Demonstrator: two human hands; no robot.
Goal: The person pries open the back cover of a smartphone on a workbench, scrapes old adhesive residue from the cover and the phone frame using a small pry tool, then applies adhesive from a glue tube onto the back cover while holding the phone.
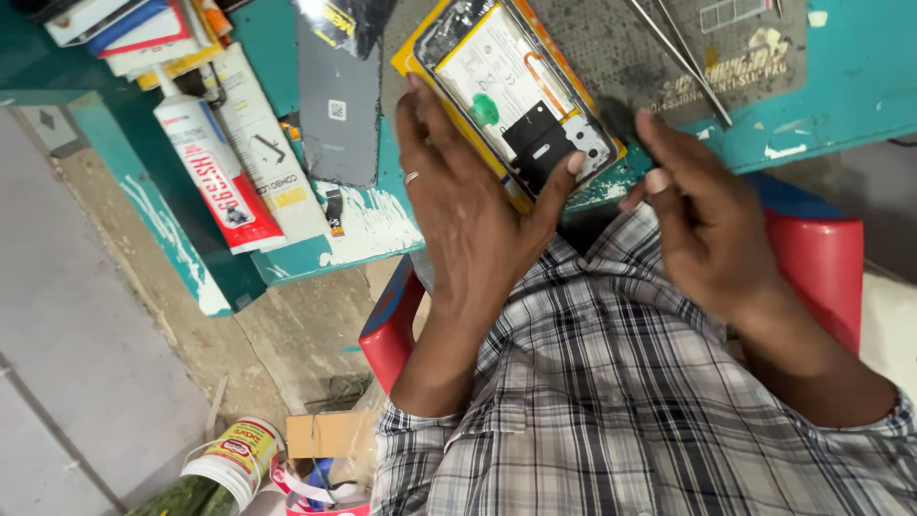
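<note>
My left hand (468, 205) grips an opened smartphone (516, 86) in a yellow frame, back cover off, with its white battery and black parts showing. The thumb presses near the camera end and the fingers wrap the far side; a ring sits on one finger. The phone rests tilted at the edge of the teal workbench (841, 86). My right hand (702, 215) hovers just right of the phone, fingers loosely curled, thumb and forefinger close together; I cannot tell if something tiny is pinched there.
A dark phone back panel (339, 100) lies left of the phone. A red-and-white glue tube (215, 172) and a white box (263, 143) lie further left. Metal tweezers (683, 57) rest on a grey mat (611, 38). A red stool (821, 258) is under me; a white jar (234, 459) stands on the floor.
</note>
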